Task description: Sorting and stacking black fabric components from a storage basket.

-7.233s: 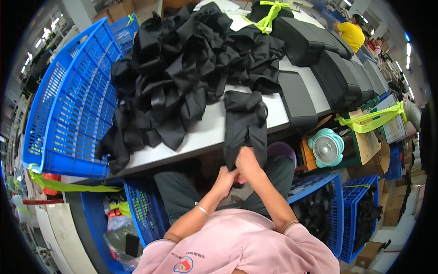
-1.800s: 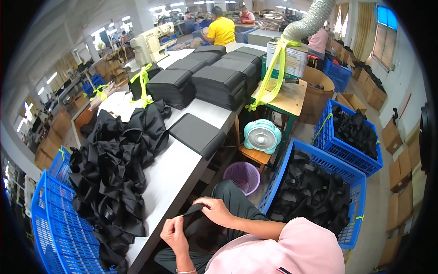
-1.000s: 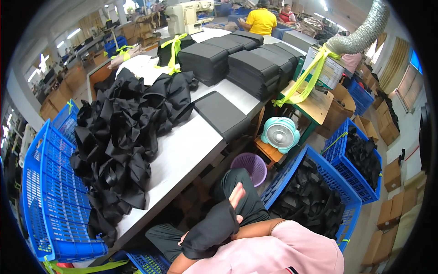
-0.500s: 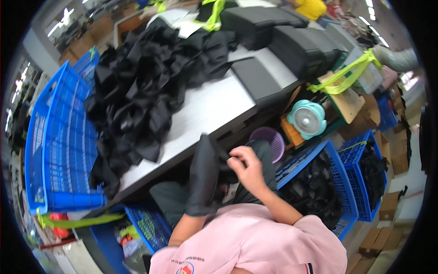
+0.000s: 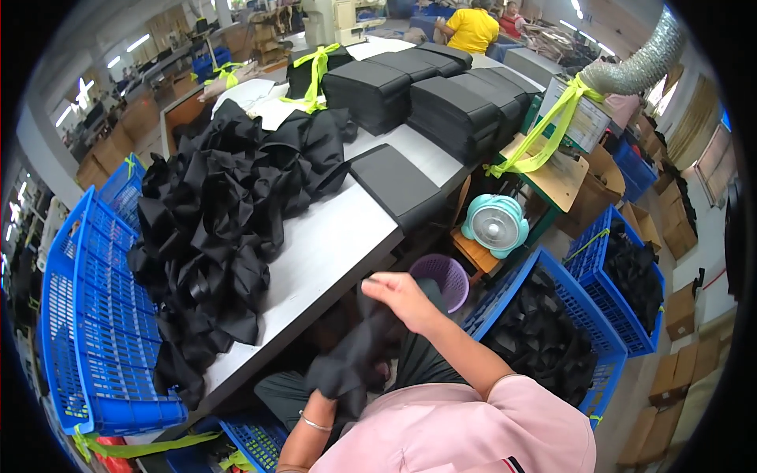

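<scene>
A black cloth piece [image 5: 355,355], which looks like a pouch or sleeve, hangs over my lap in front of the table edge. It covers my left hand [image 5: 317,411] down to the wrist, where a bracelet shows, so those fingers are hidden inside or behind it. At the cloth's upper end my right hand [image 5: 404,301] has thumb and fingers pinched together on it. A heap of crumpled black cloth pieces [image 5: 221,205] covers the left of the white table [image 5: 335,236]. Flat black pieces [image 5: 394,181] lie at its near right corner.
Tall stacks of black pieces [image 5: 367,91] stand farther back. A blue crate [image 5: 95,307] leans at the left; another blue crate [image 5: 611,355] with black cloth sits at my right. A purple basket [image 5: 449,276] and teal fan [image 5: 495,225] stand beyond my right hand. A co-worker in yellow [image 5: 471,30] is far off.
The cloth was stretched upright over my left forearm and now sags, bunched and lower. My right hand has moved left from beside it onto its upper end. The view has tilted up.
</scene>
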`<move>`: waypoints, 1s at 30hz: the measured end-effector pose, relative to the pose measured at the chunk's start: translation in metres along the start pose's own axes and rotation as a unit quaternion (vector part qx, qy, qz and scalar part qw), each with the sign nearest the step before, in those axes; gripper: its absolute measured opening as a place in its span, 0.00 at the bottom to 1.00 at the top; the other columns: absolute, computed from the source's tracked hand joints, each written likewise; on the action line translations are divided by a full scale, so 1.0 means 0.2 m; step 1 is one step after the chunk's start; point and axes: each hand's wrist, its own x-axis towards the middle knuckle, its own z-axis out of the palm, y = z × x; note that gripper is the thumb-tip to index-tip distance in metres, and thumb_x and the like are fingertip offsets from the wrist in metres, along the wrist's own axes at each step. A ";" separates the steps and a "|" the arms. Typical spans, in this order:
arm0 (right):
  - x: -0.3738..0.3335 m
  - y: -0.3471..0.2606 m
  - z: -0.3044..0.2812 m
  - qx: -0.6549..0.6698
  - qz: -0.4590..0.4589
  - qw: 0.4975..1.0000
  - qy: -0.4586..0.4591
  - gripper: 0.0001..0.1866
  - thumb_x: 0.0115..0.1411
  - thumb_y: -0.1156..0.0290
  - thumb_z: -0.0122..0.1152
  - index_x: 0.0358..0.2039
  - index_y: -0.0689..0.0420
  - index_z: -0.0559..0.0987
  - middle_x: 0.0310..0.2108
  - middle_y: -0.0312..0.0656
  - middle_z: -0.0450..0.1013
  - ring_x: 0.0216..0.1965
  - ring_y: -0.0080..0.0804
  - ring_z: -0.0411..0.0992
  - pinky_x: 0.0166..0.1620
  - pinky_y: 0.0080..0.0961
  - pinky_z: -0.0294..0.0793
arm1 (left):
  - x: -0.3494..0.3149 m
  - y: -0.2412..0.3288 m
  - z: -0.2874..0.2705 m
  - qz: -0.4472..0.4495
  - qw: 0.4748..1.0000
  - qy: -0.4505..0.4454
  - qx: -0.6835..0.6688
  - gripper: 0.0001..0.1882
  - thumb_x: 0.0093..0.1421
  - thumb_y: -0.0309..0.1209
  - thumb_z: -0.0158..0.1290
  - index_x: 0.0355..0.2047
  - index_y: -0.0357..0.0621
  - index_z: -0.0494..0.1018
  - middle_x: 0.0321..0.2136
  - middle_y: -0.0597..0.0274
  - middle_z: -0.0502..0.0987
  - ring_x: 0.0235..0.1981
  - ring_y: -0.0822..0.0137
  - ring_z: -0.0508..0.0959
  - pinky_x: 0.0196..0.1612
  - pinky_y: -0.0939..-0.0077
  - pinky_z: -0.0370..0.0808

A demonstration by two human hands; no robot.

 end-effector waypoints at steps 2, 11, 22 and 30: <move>0.08 0.06 -0.03 0.007 0.006 0.995 0.098 0.13 0.68 0.63 0.58 0.34 0.60 0.80 0.33 0.28 0.75 0.37 0.13 0.69 0.43 0.15 0.68 | 0.00 -0.02 0.00 0.021 0.999 0.026 0.002 0.28 0.66 0.34 0.51 0.66 0.42 0.63 0.62 0.51 0.67 0.62 0.58 0.68 0.66 0.70 0.60; -0.11 -0.08 -0.02 -0.356 -0.266 0.883 0.152 0.22 0.58 0.72 0.66 0.53 0.63 0.75 0.53 0.49 0.72 0.54 0.44 0.72 0.57 0.32 0.70 | 0.01 -0.08 -0.03 0.226 0.945 0.227 0.066 0.26 0.66 0.37 0.49 0.61 0.39 0.67 0.58 0.48 0.70 0.61 0.49 0.68 0.63 0.66 0.64; -0.10 -0.05 -0.07 -0.172 -0.122 0.969 -0.129 0.07 0.54 0.77 0.64 0.34 0.66 0.81 0.55 0.45 0.71 0.59 0.41 0.68 0.64 0.35 0.61 | 0.18 -0.79 0.17 0.094 0.957 0.197 -0.191 0.25 0.64 0.35 0.56 0.59 0.38 0.70 0.59 0.59 0.72 0.58 0.62 0.71 0.65 0.70 0.64; 0.30 -0.27 -0.16 -0.085 -0.169 0.981 -0.033 0.12 0.62 0.71 0.60 0.43 0.65 0.79 0.62 0.41 0.64 0.61 0.29 0.63 0.60 0.25 0.61 | 0.26 -0.36 -0.23 0.017 0.709 0.223 -0.668 0.23 0.66 0.38 0.55 0.57 0.39 0.71 0.52 0.62 0.77 0.51 0.67 0.77 0.57 0.71 0.72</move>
